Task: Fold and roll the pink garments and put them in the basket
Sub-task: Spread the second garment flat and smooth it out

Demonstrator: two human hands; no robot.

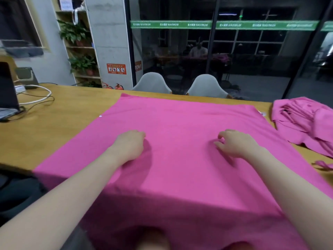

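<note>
A large pink garment [180, 120] lies spread flat across the wooden table [54, 127], its near edge hanging over the table's front. My left hand [130, 144] rests on the cloth left of centre, fingers curled under, holding nothing that I can see. Right of centre, my right hand [234, 142] hovers on the cloth with fingers loosely bent, tips touching the fabric. A crumpled pile of more pink garments [304, 123] sits at the table's right side. No basket is in view.
A dark laptop [7, 91] with white and black cables [37, 98] stands at the far left of the table. Two white chairs [207, 85] face the far edge. Behind them is a glass wall; shelves with plants [79, 51] stand at the back left.
</note>
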